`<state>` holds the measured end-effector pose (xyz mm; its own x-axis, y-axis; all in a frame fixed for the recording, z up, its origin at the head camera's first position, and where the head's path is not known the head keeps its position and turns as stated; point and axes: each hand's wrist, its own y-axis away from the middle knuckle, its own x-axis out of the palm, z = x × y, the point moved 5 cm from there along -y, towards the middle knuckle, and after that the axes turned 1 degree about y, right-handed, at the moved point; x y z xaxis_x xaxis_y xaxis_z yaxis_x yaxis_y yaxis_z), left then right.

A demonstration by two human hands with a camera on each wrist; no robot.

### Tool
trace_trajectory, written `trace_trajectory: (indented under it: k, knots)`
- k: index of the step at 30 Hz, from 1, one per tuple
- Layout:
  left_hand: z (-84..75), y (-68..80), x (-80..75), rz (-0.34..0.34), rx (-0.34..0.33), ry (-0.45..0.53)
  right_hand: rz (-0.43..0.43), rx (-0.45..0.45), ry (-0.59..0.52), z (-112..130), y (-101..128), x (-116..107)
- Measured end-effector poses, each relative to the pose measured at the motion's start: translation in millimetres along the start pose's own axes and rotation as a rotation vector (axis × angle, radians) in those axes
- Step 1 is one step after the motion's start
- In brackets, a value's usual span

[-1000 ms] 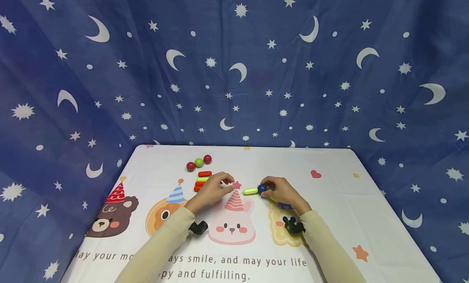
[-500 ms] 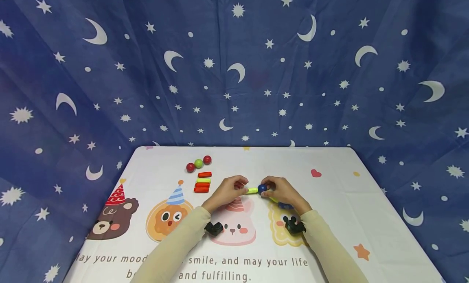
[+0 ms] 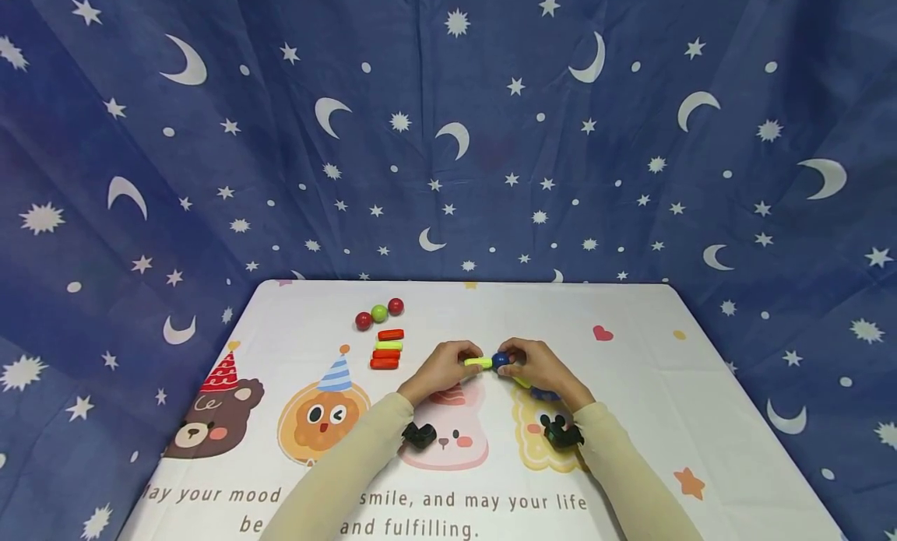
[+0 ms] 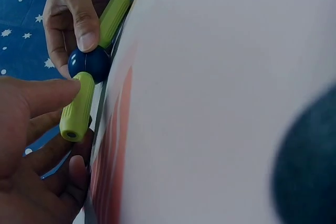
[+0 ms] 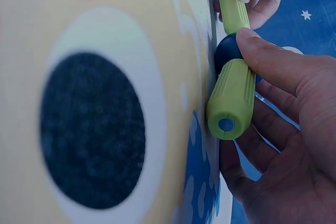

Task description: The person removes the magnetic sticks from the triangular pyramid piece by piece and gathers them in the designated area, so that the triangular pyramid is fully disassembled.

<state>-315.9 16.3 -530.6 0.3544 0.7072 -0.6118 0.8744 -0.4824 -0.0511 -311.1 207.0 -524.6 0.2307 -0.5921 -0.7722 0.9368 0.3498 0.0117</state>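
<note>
Toward the middle of the table, my right hand [image 3: 538, 364] pinches a dark blue ball [image 4: 90, 65] between thumb and fingers. A yellow-green ribbed rod [image 5: 231, 98] extends from the ball on the right hand's side. On the opposite side, a second yellow-green rod [image 4: 77, 109] meets the ball end-on, and my left hand [image 3: 445, 367] pinches it between thumb and fingers. Ball and rods form one short chain low over the cloth, as both wrist views show. Small round dots mark the outer ends of both rods.
Left of my hands lie several short rods, red [image 3: 385, 363] and yellow-green [image 3: 389, 345], in a stack-like row. Behind them sit two red balls [image 3: 364, 321] and a green ball [image 3: 379, 314]. A printed white cloth [image 3: 631, 447] covers the table; a blue star curtain [image 3: 448, 136] hangs behind.
My left hand has moved right, from beside the loose rods to the yellow-green rod at the ball, and now pinches it. My right hand has kept its place on the ball.
</note>
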Motion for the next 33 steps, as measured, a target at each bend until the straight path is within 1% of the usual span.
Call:
trace_trajectory:
  k: [5, 13, 17, 22, 26, 33]
  knots:
    - [-0.6, -0.9, 0.3, 0.033, 0.008, -0.053, 0.012, 0.011, -0.006, -1.6, -1.1, 3.5]
    - [1.8, -0.1, -0.3, 0.060, 0.023, -0.078, 0.021, -0.041, 0.023, 2.1, -2.1, 7.0]
    - [2.1, 2.5, -2.4, 0.066, 0.030, -0.078, 0.025, -0.042, 0.021, 3.1, -2.4, 8.2]
    - [1.6, 7.9, -7.1, 0.072, 0.021, -0.044, 0.024, 0.001, 0.020, 3.4, -1.6, 8.1]
    - [1.2, 13.6, -14.6, 0.046, -0.006, -0.031, 0.023, 0.018, 0.023, 5.1, -0.7, 6.5]
    - [-5.9, 24.3, -33.2, -0.024, 0.017, -0.034, 0.011, -0.004, 0.020, 5.9, -1.2, 2.8]
